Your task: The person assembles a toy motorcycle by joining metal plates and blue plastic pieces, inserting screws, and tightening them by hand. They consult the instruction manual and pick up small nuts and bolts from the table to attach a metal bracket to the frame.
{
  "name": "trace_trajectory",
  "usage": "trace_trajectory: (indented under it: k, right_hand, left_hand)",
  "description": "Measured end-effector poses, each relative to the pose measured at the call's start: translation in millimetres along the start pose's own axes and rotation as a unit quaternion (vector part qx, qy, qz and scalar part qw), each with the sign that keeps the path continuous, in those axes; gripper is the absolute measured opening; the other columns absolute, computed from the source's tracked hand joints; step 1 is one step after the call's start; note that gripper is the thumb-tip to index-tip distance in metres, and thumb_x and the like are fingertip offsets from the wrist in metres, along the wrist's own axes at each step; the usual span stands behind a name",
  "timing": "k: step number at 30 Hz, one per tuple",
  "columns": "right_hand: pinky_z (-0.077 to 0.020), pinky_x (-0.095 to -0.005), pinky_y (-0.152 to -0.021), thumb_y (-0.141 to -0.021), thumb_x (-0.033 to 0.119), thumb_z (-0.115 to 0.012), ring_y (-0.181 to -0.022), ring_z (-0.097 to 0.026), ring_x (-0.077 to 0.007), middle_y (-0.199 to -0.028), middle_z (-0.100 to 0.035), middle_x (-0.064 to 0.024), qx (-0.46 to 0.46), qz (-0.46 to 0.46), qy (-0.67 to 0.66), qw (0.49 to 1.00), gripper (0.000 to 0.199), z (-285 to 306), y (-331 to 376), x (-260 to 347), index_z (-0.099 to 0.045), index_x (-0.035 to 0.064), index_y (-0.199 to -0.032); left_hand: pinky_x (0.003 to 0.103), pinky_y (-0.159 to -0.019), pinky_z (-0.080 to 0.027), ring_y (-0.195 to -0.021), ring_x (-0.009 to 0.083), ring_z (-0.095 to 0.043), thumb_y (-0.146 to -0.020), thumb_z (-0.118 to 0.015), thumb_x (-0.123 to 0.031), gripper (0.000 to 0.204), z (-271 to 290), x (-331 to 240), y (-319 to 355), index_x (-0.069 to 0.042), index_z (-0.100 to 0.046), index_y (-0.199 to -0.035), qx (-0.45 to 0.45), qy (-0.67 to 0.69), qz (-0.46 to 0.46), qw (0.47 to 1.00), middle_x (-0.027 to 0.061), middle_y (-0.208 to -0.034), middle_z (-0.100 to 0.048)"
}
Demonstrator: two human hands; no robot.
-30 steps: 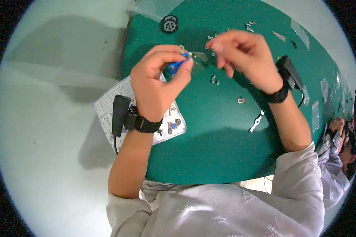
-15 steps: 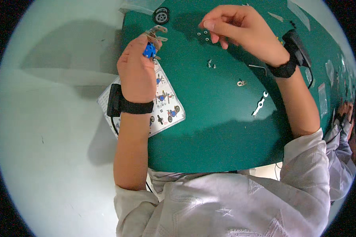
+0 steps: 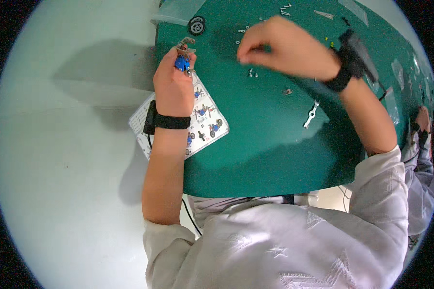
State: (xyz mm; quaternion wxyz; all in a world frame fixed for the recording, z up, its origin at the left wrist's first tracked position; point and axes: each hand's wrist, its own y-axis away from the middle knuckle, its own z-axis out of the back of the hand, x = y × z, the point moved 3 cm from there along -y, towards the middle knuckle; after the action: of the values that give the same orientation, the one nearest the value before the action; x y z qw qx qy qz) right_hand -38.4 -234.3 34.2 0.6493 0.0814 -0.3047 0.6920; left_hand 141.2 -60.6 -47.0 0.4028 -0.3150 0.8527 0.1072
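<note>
My left hand [image 3: 174, 91] is closed around a small model assembly [image 3: 182, 62] with a blue body and silver metal brackets sticking up past the fingers. Under that wrist lies a printed instruction sheet [image 3: 211, 115] with pictures of a motorcycle model. My right hand [image 3: 287, 48], slightly blurred, hovers over the green table [image 3: 255, 154] with thumb and forefinger pinched together. Whatever is between those fingertips is too small to make out. Close by them are several small nuts [image 3: 241, 31] and a little group of screws [image 3: 253, 73].
Black wheels [image 3: 196, 26] lie beyond my left hand, beside a clear plastic bag [image 3: 181, 10]. A silver wrench [image 3: 312, 114] and a small metal bracket [image 3: 288, 91] lie right of centre. Long bolts [image 3: 285, 10] are at the back. Another person's hand [image 3: 423, 118] shows at far right.
My right hand has moved toward me and a little left from over the nuts, its fingers now pinched together. My left hand still holds the assembly. The whole view has shifted slightly.
</note>
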Motion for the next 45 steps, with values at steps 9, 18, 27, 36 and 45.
trace_trajectory:
  k: [9, 18, 27, 36, 45]
  right_hand:
    - [-0.0346, -0.0441, -0.119, -0.092, 0.043, -0.064, -0.139, -0.049, -0.0236, -0.145, -0.058, -0.0070, 0.071, 0.109, 0.121, 0.984, 0.060, -87, 58, 92, -0.059, 0.0063, -0.139]
    - [-0.0259, -0.0456, -0.125, -0.094, 0.052, -0.059, -0.151, -0.036, -0.0242, -0.161, -0.042, -0.0140, 0.162, 0.059, 0.099, 0.980, 0.074, -86, 29, 93, -0.052, 0.0000, -0.146]
    - [-0.0224, -0.0496, -0.127, -0.090, 0.053, -0.065, -0.154, -0.031, -0.0264, -0.163, -0.039, -0.0140, 0.106, 0.063, 0.126, 0.984, 0.084, -95, 46, 90, -0.046, -0.0016, -0.151]
    - [-0.0135, -0.0526, -0.130, -0.096, 0.045, -0.060, -0.158, -0.024, -0.0251, -0.169, -0.030, -0.0110, 0.195, 0.027, 0.157, 0.968, 0.079, -59, 56, 90, -0.036, 0.0024, -0.158]
    - [-0.0255, -0.0554, -0.126, -0.091, 0.037, -0.069, -0.147, -0.043, -0.0319, -0.155, -0.048, -0.0136, 0.161, 0.090, 0.211, 0.960, 0.059, -53, 49, 108, -0.057, 0.0032, -0.137]
  left_hand:
    - [0.041, -0.100, -0.054, -0.103, 0.0234, -0.067, -0.101, -0.064, -0.013, 0.013, 7, 4, -8, -0.001, -0.067, -0.105, -0.043, 0.074, 0.037, 0.996, 0.0130, -0.108, -0.070]
    - [0.043, -0.101, -0.051, -0.105, 0.0297, -0.062, -0.102, -0.061, -0.009, 0.016, 10, 0, -9, 0.006, -0.061, -0.108, 0.014, 0.175, 0.046, 0.983, 0.0197, -0.112, -0.067]
    - [0.042, -0.099, -0.052, -0.105, 0.0295, -0.062, -0.102, -0.060, -0.011, 0.021, 9, -40, -4, 0.006, -0.058, -0.115, 0.004, 0.202, 0.020, 0.979, 0.0207, -0.114, -0.065]
    - [0.042, -0.102, -0.052, -0.106, 0.0288, -0.065, -0.103, -0.060, -0.014, 0.025, 18, -109, 34, 0.007, -0.061, -0.116, -0.010, 0.125, -0.023, 0.992, 0.0190, -0.114, -0.068]
    - [0.041, -0.100, -0.054, -0.110, 0.0300, -0.064, -0.103, -0.059, -0.015, 0.028, 13, -168, 46, 0.007, -0.062, -0.119, 0.048, 0.105, -0.036, 0.993, 0.0179, -0.117, -0.068]
